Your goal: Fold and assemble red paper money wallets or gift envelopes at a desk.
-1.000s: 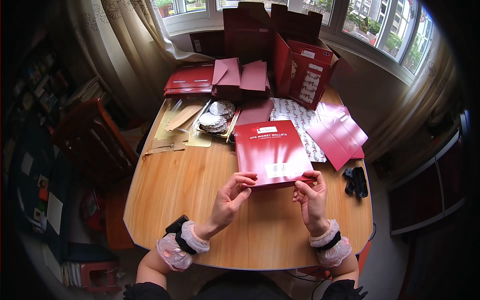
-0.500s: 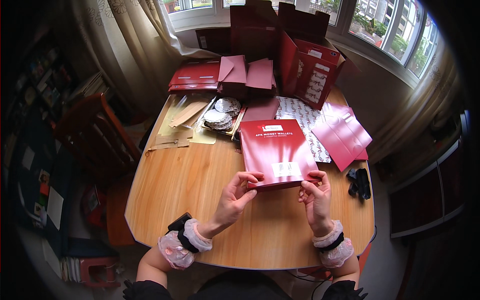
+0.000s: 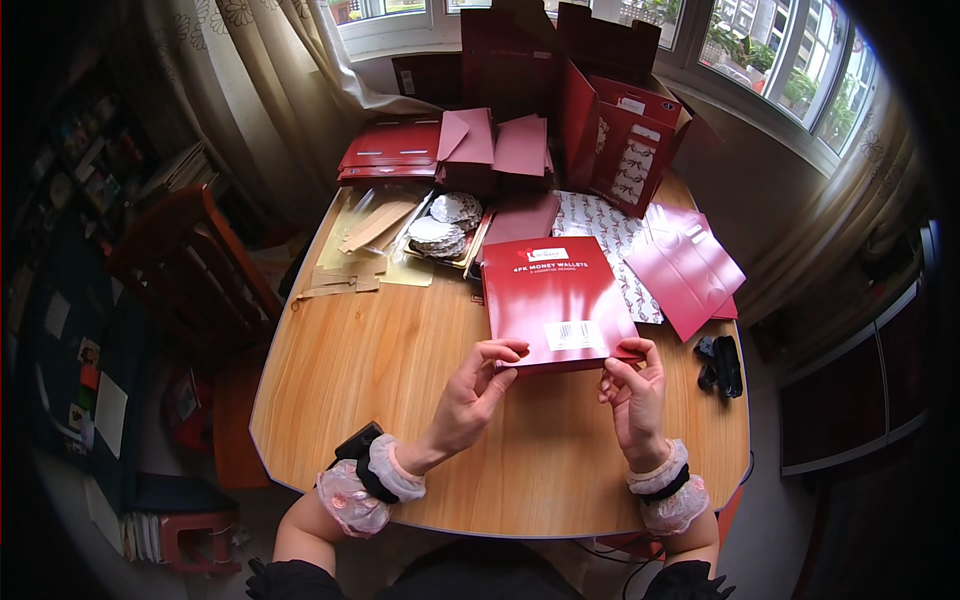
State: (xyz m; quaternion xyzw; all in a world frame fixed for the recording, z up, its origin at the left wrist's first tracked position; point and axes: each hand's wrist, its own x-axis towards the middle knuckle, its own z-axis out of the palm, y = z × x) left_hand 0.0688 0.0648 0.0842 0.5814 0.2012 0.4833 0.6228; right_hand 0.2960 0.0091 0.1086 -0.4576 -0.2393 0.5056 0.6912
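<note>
A glossy red flat box (image 3: 556,300), a pack of money wallets with a white barcode label, is held tilted above the middle of the table. My left hand (image 3: 470,392) pinches its near left corner between thumb and fingers. At the near right corner my right hand (image 3: 634,390) grips in the same way. Behind the box lie a pink card sheet (image 3: 522,222) and a white patterned sheet (image 3: 600,225), both partly hidden by it. To its right are glossy pink-red folded card blanks (image 3: 690,275).
Round patterned tags (image 3: 437,236) sit in a tray beside brown paper strips (image 3: 350,278). Red wallets (image 3: 390,148), pink envelopes (image 3: 521,146) and tall red boxes (image 3: 625,140) stand at the back. A black object (image 3: 722,366) lies by the table's (image 3: 350,370) right edge.
The box has tilted slightly, its near edge rising a little. Both hands keep their grip on its corners, and nothing else has visibly moved.
</note>
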